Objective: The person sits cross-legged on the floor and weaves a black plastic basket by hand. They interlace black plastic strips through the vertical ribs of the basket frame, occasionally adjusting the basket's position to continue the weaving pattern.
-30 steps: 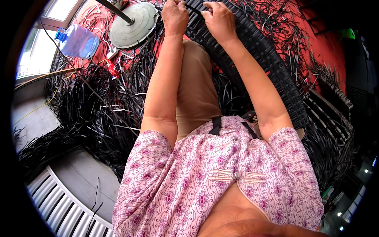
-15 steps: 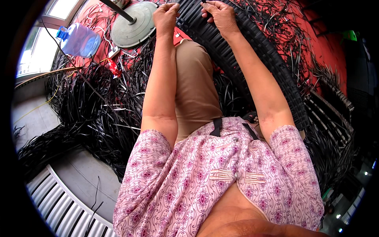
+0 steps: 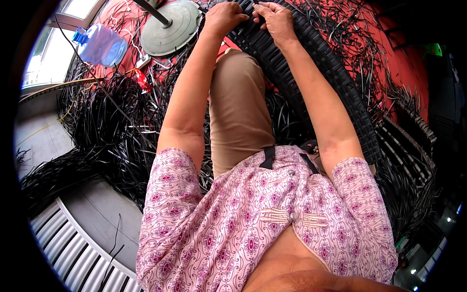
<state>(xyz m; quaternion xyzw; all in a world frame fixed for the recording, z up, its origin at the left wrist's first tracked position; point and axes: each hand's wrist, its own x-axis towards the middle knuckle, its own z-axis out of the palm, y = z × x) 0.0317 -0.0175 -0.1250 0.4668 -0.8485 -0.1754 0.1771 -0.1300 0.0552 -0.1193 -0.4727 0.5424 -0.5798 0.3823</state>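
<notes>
Both my hands are at the top of the view, over a curved piece of black wickerwork [image 3: 316, 58], woven from flat plastic strips, that lies across my front. My left hand [image 3: 224, 19] is closed, thumb toward the weave, and what its fingers hold is hidden. Close beside it, my right hand [image 3: 277, 23] pinches with thumb and forefinger at a thin black strip at the weave's far end. Fine detail between the two hands is too small to make out.
Heaps of loose black strips [image 3: 107, 107] cover the red floor [image 3: 408, 73] on both sides. A round grey stand base with a pole [image 3: 170, 34], a clear blue water jug [image 3: 104, 46] and a white power strip [image 3: 143, 61] stand far left. A white slatted seat [image 3: 73, 243] is near left.
My left hand has moved right, closer to my right hand, and its elbow has swung outward to the left. My right hand has shifted only slightly. The view has moved a little.
</notes>
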